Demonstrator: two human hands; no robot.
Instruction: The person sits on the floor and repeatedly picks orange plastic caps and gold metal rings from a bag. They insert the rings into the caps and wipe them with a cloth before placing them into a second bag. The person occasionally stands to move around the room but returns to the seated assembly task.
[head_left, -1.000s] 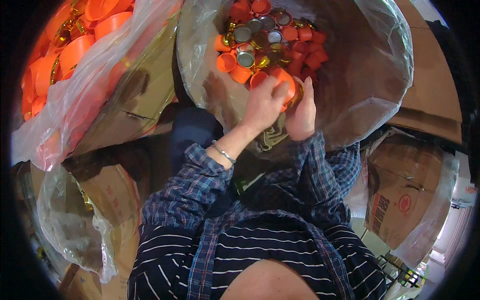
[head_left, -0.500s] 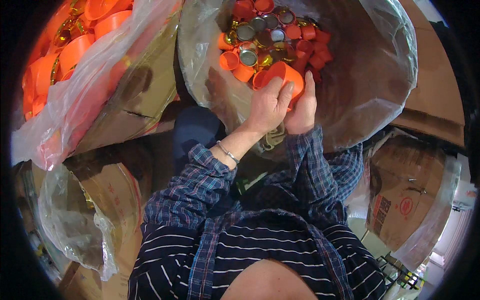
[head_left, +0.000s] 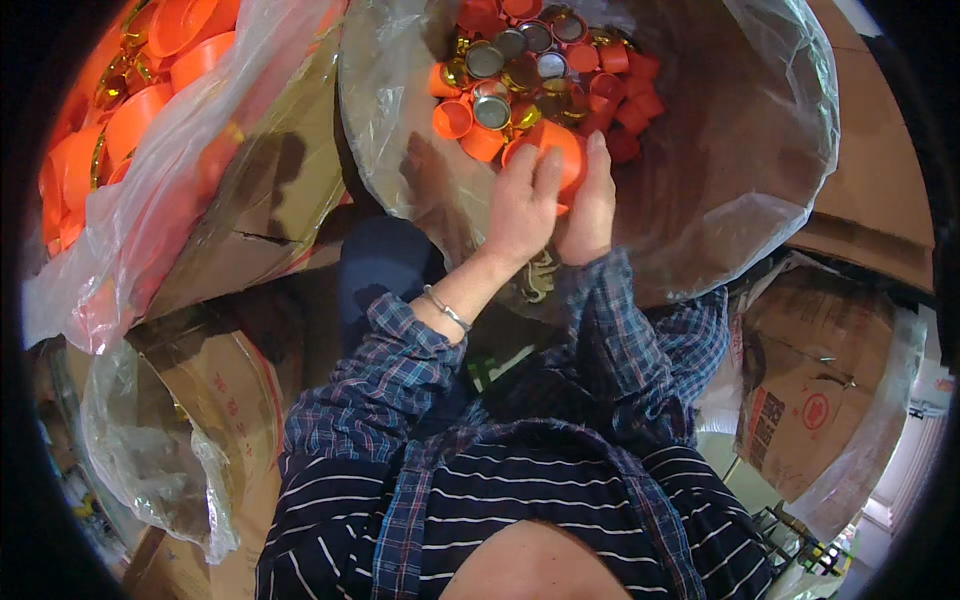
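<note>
An orange plastic cup (head_left: 566, 150) is held between both of my hands at the near side of a plastic-lined box. My left hand (head_left: 520, 212) grips its left and near side, a bracelet on that wrist. Flat along the cup's right side lies my right hand (head_left: 588, 212), its fingers pointing away from me. The cup's underside is hidden by my hands. Just beyond is a pile of orange and red cups (head_left: 483, 145), silver round caps (head_left: 491, 111) and shiny gold pieces (head_left: 455, 72).
A clear plastic liner (head_left: 770, 235) hangs over the box's rim. At the far left, another lined carton (head_left: 265, 195) holds larger orange cups (head_left: 137, 118) with gold rings. Cardboard boxes stand at right (head_left: 815, 380) and lower left (head_left: 220, 390). My knee (head_left: 388, 270) is beside the lined box.
Both hands have shifted slightly left with the cup. My left fingers have straightened a little against its side, and the cup sits lower between my palms.
</note>
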